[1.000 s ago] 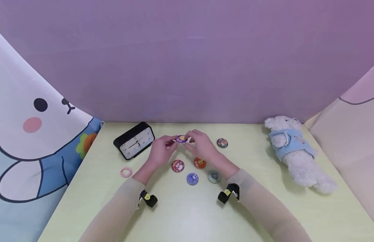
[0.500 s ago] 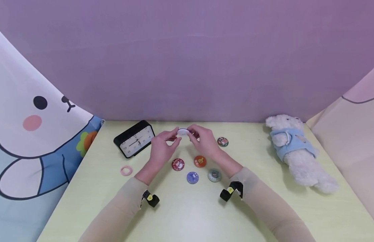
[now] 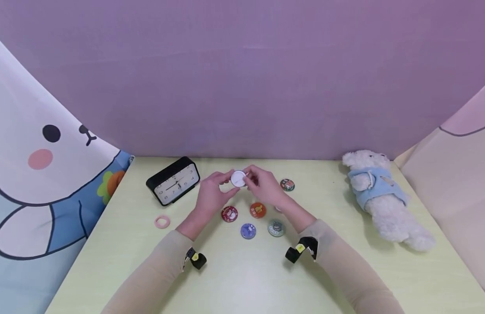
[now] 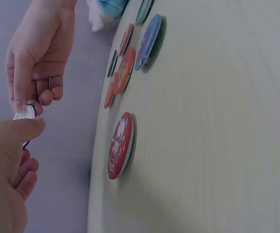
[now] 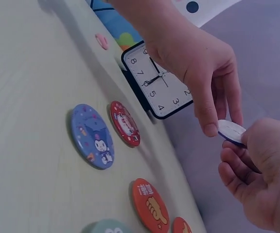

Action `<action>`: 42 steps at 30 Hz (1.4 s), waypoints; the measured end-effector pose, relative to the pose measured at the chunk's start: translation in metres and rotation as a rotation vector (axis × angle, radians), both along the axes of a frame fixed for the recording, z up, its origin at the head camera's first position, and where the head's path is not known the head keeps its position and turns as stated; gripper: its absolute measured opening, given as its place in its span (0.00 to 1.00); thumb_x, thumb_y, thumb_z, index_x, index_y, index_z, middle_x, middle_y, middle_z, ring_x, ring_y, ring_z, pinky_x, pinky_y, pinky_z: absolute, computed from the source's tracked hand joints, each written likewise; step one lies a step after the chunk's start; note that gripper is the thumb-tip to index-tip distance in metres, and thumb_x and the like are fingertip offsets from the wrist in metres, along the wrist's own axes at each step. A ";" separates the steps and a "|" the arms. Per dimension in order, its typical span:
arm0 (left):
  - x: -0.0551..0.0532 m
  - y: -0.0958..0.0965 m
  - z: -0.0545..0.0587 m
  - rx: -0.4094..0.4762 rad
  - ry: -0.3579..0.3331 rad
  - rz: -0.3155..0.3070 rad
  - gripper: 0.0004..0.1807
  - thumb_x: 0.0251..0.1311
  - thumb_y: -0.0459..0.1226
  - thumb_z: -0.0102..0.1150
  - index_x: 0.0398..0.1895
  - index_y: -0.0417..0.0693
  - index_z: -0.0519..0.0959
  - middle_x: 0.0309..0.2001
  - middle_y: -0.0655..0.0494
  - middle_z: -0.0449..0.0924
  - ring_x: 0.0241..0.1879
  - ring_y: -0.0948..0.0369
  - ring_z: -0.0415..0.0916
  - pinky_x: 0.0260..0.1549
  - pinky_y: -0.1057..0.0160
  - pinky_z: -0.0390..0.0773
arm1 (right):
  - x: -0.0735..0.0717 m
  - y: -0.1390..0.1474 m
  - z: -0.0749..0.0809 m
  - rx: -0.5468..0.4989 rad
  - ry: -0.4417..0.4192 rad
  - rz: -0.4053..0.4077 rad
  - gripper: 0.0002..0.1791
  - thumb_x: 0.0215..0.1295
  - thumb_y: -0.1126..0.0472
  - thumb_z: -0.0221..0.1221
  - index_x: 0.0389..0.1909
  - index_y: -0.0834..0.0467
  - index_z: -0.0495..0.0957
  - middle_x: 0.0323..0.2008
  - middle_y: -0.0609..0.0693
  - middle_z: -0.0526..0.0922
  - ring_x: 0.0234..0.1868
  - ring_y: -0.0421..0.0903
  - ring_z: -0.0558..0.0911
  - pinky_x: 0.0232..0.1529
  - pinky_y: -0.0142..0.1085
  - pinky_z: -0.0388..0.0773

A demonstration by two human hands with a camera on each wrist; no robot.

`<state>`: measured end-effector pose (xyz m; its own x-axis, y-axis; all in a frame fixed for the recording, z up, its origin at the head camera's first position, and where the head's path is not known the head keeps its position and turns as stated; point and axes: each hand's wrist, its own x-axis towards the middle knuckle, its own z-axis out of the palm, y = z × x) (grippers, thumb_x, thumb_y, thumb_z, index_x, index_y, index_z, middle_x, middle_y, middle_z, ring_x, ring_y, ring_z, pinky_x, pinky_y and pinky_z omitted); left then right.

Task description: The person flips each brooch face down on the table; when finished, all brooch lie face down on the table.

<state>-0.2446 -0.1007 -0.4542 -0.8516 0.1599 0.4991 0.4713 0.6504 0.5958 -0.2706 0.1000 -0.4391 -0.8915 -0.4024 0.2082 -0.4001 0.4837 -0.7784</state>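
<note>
A round pin badge (image 3: pixel 239 179) is held up above the back of the table, its white back with a thin line across it facing the head camera. My left hand (image 3: pixel 212 192) pinches its left edge between thumb and fingers. My right hand (image 3: pixel 263 185) pinches the right edge. In the right wrist view the badge (image 5: pixel 231 131) shows a dark blue rim. Below the hands lie a red badge (image 3: pixel 229 214), an orange badge (image 3: pixel 258 210), a blue-purple badge (image 3: pixel 248 231) and a grey-green badge (image 3: pixel 276 227), printed sides up.
A black alarm clock (image 3: pixel 173 181) stands left of my left hand, with a pink ring (image 3: pixel 162 222) in front of it. A dark green badge (image 3: pixel 287 185) lies right of my right hand. A white plush toy (image 3: pixel 379 198) in blue lies at the right.
The held badge has turned over from its purple printed face to its white back. Both hands rose slightly with it, then came down a little. The badges on the table have stayed put.
</note>
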 end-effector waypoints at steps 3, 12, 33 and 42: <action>0.000 0.000 -0.001 -0.027 -0.020 -0.005 0.29 0.56 0.35 0.81 0.61 0.38 0.84 0.41 0.40 0.87 0.42 0.45 0.87 0.43 0.47 0.90 | 0.000 -0.001 -0.002 0.007 0.038 0.013 0.15 0.80 0.64 0.57 0.63 0.59 0.74 0.36 0.55 0.87 0.31 0.42 0.81 0.32 0.30 0.80; -0.003 -0.002 -0.005 -0.033 -0.076 -0.023 0.27 0.55 0.36 0.82 0.58 0.38 0.86 0.38 0.44 0.88 0.40 0.48 0.88 0.45 0.52 0.91 | -0.001 -0.001 -0.006 0.053 0.035 0.027 0.16 0.78 0.64 0.59 0.63 0.61 0.75 0.38 0.58 0.86 0.32 0.42 0.80 0.33 0.30 0.80; -0.016 -0.005 -0.020 -0.186 -0.219 -0.011 0.24 0.60 0.36 0.77 0.59 0.37 0.85 0.44 0.42 0.88 0.43 0.50 0.88 0.47 0.56 0.90 | -0.014 -0.007 -0.028 0.351 0.185 0.046 0.25 0.68 0.59 0.72 0.63 0.62 0.82 0.52 0.55 0.85 0.51 0.50 0.86 0.57 0.41 0.87; -0.025 -0.006 -0.029 -0.247 -0.222 -0.019 0.21 0.60 0.38 0.78 0.55 0.38 0.87 0.40 0.45 0.87 0.36 0.56 0.81 0.39 0.57 0.86 | -0.016 -0.014 -0.029 0.481 0.222 0.077 0.22 0.70 0.57 0.70 0.61 0.64 0.83 0.51 0.58 0.88 0.54 0.53 0.86 0.64 0.44 0.84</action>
